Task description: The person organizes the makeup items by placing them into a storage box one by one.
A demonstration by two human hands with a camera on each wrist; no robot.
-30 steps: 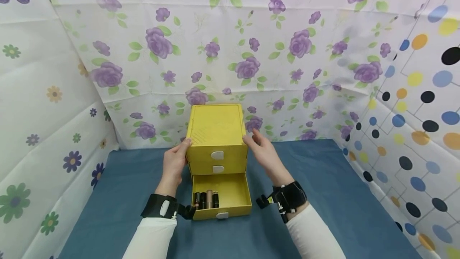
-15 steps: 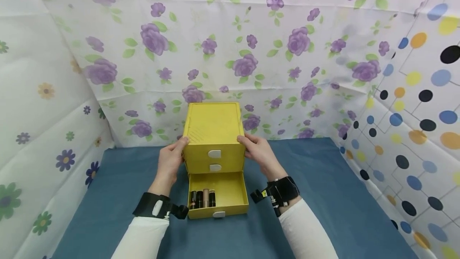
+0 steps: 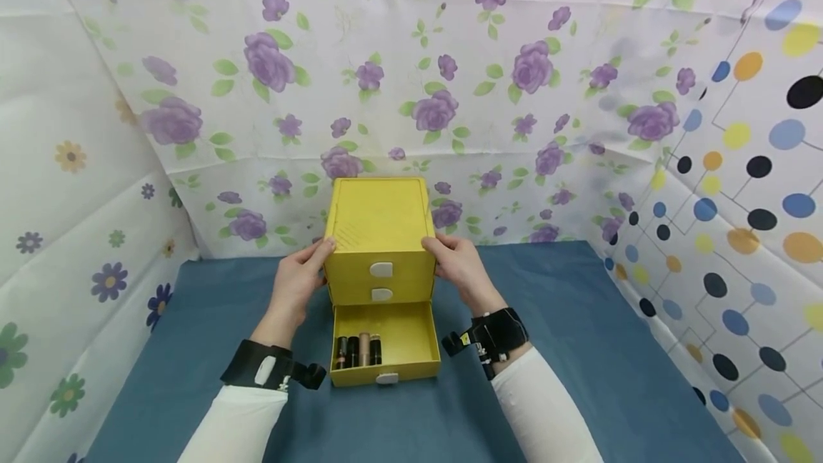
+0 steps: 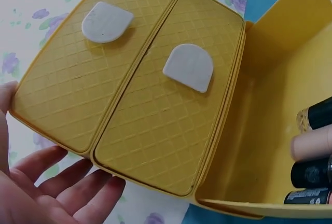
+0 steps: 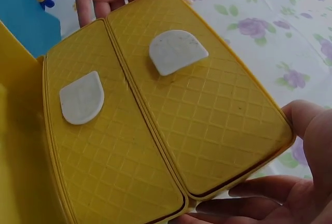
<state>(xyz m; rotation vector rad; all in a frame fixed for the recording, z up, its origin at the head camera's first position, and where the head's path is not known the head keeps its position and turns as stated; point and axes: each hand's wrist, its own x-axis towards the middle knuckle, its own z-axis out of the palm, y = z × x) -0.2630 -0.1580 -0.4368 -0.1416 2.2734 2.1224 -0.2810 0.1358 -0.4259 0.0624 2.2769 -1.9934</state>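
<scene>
A yellow drawer organizer stands in the middle of the table, two upper drawers closed, each with a white tab handle. Its bottom drawer is pulled out. Several small cosmetic tubes, black and beige, lie side by side at that drawer's left; the left wrist view shows them closer. My left hand holds the organizer's left side, thumb at the top front corner, fingers along the side. On the opposite side my right hand grips likewise, thumb on the top edge.
A blue cloth covers the table. Behind the organizer hangs a white sheet with purple roses. Patterned sheets also close off the left and the dotted right side.
My right hand's fingers, spread off the corner a second ago, now lie against the organizer's side. The left hand keeps its hold. The whole view has shifted slightly; the bottom drawer stays out.
</scene>
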